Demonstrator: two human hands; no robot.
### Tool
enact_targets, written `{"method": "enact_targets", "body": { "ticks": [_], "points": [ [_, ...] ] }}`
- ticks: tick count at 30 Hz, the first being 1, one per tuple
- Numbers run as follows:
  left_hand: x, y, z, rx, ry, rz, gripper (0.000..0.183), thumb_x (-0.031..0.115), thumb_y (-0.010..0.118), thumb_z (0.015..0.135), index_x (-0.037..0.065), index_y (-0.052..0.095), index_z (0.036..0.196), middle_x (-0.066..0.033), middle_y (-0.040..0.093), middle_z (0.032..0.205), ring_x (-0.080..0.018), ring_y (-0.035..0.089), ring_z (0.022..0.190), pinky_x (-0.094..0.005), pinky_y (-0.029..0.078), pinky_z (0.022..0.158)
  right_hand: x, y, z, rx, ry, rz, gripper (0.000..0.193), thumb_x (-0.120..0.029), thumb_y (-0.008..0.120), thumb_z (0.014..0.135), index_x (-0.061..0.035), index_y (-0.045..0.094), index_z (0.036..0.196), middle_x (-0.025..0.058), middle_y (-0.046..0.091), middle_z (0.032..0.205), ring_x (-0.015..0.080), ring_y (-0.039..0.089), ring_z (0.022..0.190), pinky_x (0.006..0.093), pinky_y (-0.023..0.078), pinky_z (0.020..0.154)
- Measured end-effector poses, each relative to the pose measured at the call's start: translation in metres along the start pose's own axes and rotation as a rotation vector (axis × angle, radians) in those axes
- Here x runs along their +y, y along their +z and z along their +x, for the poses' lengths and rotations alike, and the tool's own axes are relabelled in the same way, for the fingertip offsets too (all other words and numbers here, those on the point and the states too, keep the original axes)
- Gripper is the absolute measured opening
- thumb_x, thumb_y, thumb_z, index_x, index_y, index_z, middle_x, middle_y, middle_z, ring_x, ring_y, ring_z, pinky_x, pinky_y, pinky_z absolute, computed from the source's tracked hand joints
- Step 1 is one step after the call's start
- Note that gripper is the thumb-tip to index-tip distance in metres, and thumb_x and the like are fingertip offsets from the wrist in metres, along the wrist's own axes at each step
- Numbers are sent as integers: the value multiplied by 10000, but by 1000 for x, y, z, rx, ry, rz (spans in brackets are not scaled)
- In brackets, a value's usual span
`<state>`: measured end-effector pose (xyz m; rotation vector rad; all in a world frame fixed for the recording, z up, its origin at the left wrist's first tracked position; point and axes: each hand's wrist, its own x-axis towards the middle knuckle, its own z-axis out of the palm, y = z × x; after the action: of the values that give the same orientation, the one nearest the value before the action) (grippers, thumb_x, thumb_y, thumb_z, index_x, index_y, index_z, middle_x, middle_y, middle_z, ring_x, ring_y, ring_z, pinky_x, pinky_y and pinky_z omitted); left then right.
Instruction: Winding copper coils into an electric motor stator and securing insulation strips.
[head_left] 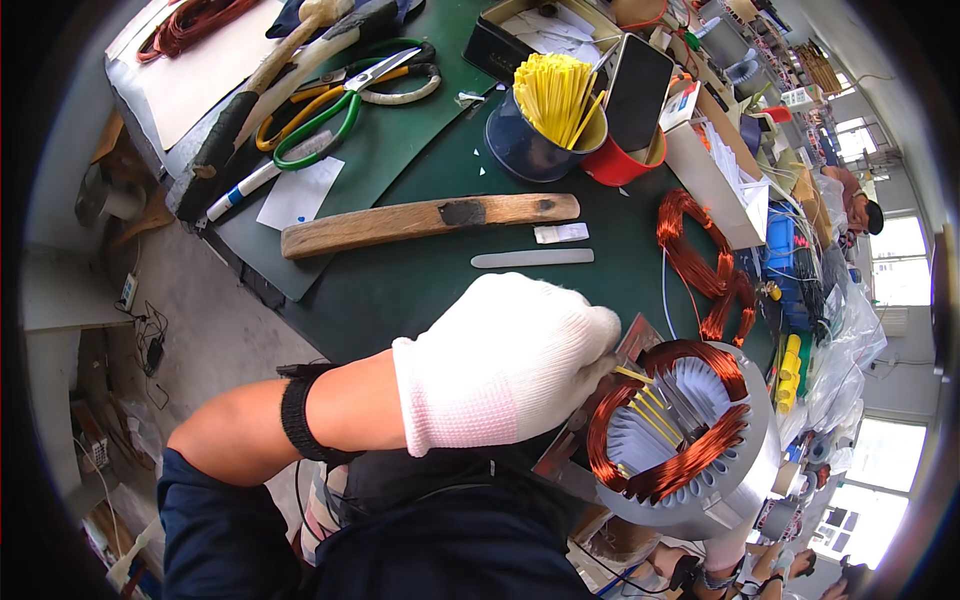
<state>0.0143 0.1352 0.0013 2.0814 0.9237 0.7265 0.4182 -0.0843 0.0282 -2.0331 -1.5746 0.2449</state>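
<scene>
My left hand (pixel 520 365), in a white knit glove, is closed in a pinch on a thin yellow strip (pixel 634 375) at the near-left rim of a motor stator (pixel 690 515). Copper wire coils (pixel 690 478) loop over the stator's ends, and several yellow strips (pixel 655 415) stick out of its slots beside pale slot liners (pixel 620 432). Against the stator's lower right side rests my right hand (pixel 728 552), also gloved; the stator hides most of it, fingers included.
Beyond my left hand lie a wooden bar (pixel 430 224) and a flat white stick (pixel 532 258). A dark blue cup of yellow strips (pixel 520 150), a phone (pixel 640 95), scissors (pixel 345 105) and a hammer (pixel 265 90) sit farther back. Loose copper coils (pixel 692 240) lie right.
</scene>
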Motion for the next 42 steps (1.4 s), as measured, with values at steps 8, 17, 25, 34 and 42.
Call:
{"method": "enact_targets", "body": {
  "ticks": [8, 17, 25, 34, 42],
  "points": [
    [4, 3, 5, -73, -22, -1, 128, 196, 703, 940, 69, 694, 937, -153, 699, 819, -378, 716, 811, -458, 579, 716, 6, -13, -6, -81, 70, -10, 304, -176, 759, 864, 0, 720, 1109, 170, 754, 1002, 402, 725, 977, 444, 560, 873],
    [9, 8, 11, 39, 136, 206, 128, 155, 735, 845, 76, 677, 926, -123, 691, 807, -342, 725, 751, -434, 580, 648, -1, -23, -2, -123, 174, -11, 334, -227, 756, 901, -34, 717, 1171, 165, 753, 1094, 400, 713, 1065, 480, 554, 942],
    [0, 7, 35, -150, 63, 259, 130, 201, 720, 930, 74, 704, 950, -114, 720, 828, -334, 734, 835, -433, 578, 734, -56, -6, 36, -204, -39, -59, 222, -106, 772, 823, 50, 717, 972, 171, 735, 800, 378, 739, 762, 365, 558, 697],
    [19, 18, 36, -178, 52, 266, 117, 189, 691, 957, 80, 723, 985, -121, 737, 844, -349, 732, 836, -435, 578, 741, -17, -12, 44, -231, -168, -174, 206, -185, 797, 808, -3, 707, 840, 210, 661, 735, 403, 688, 699, 405, 522, 610],
    [36, 27, 36, -92, 102, 307, 143, 187, 667, 955, 64, 738, 966, -153, 729, 838, -362, 722, 813, -442, 570, 739, -3, -23, 39, -219, -175, -224, 336, -329, 838, 839, -32, 700, 768, 201, 656, 705, 403, 680, 685, 428, 533, 616]
  ]
}}
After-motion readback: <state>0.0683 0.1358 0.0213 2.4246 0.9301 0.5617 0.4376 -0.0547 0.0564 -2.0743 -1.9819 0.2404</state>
